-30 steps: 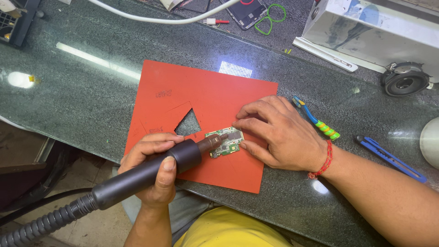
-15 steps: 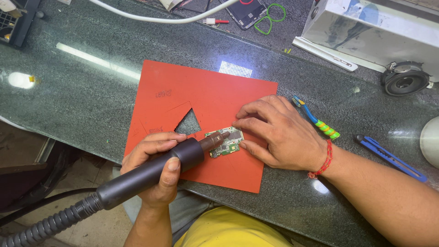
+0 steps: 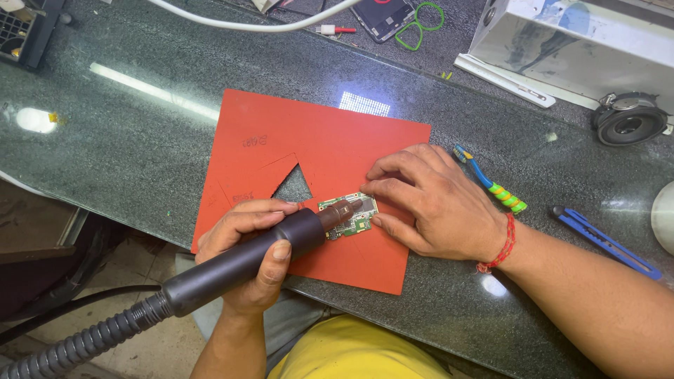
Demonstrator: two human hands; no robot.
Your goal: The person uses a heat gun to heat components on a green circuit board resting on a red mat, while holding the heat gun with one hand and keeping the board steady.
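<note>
My left hand (image 3: pixel 247 245) grips a dark hot-air tool (image 3: pixel 239 261) with a ribbed hose trailing down-left; its nozzle points at a small green circuit board (image 3: pixel 351 217). The board lies on a red mat (image 3: pixel 323 140) that has a triangular cut-out. My right hand (image 3: pixel 432 203) rests flat on the mat, its fingertips pressing the board's right edge. The nozzle covers part of the board.
A blue-and-green toothbrush (image 3: pixel 495 184) and a blue utility knife (image 3: pixel 607 242) lie right of the mat on the dark stone counter (image 3: pixel 126 154). A phone (image 3: pixel 385 15), green loop, white cable (image 3: pixel 232 22), metal box (image 3: pixel 583 42) and round speaker (image 3: pixel 628 123) sit along the back.
</note>
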